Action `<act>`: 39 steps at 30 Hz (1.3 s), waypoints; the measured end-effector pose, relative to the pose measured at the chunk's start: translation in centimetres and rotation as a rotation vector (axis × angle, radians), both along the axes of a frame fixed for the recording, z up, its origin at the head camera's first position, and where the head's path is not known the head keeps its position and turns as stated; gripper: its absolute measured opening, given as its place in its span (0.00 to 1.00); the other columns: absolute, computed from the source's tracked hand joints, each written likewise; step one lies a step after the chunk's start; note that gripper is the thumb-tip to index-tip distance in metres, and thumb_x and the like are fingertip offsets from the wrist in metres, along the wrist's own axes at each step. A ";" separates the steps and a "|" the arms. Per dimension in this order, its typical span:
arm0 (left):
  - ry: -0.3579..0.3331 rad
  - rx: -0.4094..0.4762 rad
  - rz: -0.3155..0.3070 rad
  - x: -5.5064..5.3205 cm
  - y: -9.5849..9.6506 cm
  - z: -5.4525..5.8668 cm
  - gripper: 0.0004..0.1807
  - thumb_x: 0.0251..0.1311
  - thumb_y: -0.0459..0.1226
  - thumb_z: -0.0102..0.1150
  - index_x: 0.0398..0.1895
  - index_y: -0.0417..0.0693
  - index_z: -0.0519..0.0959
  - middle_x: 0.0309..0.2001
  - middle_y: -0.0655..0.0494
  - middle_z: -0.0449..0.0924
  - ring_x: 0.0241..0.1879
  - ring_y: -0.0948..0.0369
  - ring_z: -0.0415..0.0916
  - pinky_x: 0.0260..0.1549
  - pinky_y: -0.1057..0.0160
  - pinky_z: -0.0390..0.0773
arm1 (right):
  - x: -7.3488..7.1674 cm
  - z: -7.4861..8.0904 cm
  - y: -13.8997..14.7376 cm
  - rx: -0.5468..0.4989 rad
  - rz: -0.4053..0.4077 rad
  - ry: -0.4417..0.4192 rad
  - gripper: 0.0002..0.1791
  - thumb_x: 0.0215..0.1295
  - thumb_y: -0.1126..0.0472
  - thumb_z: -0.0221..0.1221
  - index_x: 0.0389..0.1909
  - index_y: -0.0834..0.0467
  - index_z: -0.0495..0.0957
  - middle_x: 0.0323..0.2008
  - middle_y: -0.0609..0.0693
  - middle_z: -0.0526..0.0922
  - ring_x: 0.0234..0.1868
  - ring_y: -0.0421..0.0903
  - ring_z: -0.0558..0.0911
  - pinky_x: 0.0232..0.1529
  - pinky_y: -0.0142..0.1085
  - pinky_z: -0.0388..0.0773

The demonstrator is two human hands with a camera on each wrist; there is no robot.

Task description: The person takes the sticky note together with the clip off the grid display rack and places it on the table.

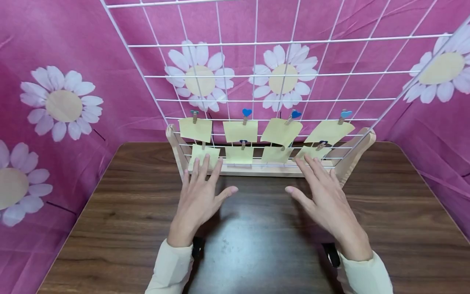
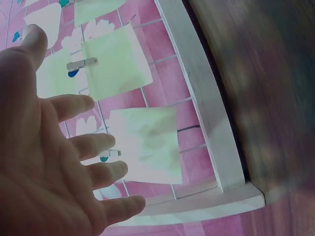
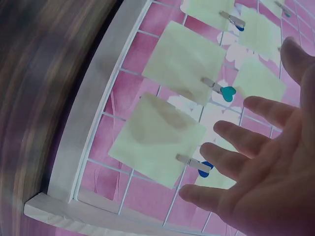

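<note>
Covered, cropped and blurred
The head view's top edge cuts off the wire grid (image 1: 273,42); its bottom edge crops the sleeves (image 1: 170,265) and table (image 1: 253,228). Fingers of the left hand (image 1: 198,196) and right hand (image 1: 327,200) hide parts of the lower-left sticky note (image 1: 197,152) and lower-right sticky note (image 1: 312,152); contact cannot be told. Both wrist views blur the table and crop the hand.

A: Passage?
B: Between left hand (image 1: 198,200) and right hand (image 1: 328,204), over the tabletop (image 1: 260,228).
A: Obstructions?
B: Ahead: wire grid (image 1: 254,76) bearing two rows of clipped notes (image 1: 240,132), wooden posts (image 1: 353,156) at its lower sides.
</note>
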State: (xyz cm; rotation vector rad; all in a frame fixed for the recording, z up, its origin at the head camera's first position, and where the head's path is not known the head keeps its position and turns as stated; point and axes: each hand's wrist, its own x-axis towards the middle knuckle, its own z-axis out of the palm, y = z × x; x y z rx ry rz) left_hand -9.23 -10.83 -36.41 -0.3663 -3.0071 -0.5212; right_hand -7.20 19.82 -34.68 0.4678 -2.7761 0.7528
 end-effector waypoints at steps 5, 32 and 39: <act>0.025 0.045 -0.025 0.2 0.4 -0.1 0.48 0.65 0.69 0.50 0.81 0.57 0.55 0.81 0.46 0.44 0.80 0.46 0.36 0.73 0.37 0.43 | 0.1 0.4 0.5 -0.057 -0.011 0.097 0.38 0.68 0.50 0.66 0.74 0.58 0.65 0.73 0.63 0.65 0.72 0.66 0.63 0.67 0.68 0.56; 0.136 0.344 -0.187 -1.6 6.4 0.7 0.27 0.68 0.49 0.64 0.67 0.50 0.76 0.54 0.57 0.84 0.55 0.58 0.80 0.49 0.53 0.81 | -1.6 5.2 4.1 -0.337 -0.137 0.243 0.33 0.65 0.66 0.65 0.72 0.57 0.69 0.53 0.60 0.82 0.48 0.22 0.75 0.48 0.18 0.67; 0.106 0.482 -0.247 -2.5 9.9 1.1 0.23 0.69 0.46 0.62 0.64 0.49 0.79 0.56 0.58 0.84 0.48 0.62 0.84 0.46 0.60 0.80 | -2.9 6.7 5.3 -0.389 -0.157 0.342 0.27 0.65 0.68 0.64 0.65 0.59 0.76 0.41 0.30 0.80 0.37 0.22 0.78 0.40 0.16 0.72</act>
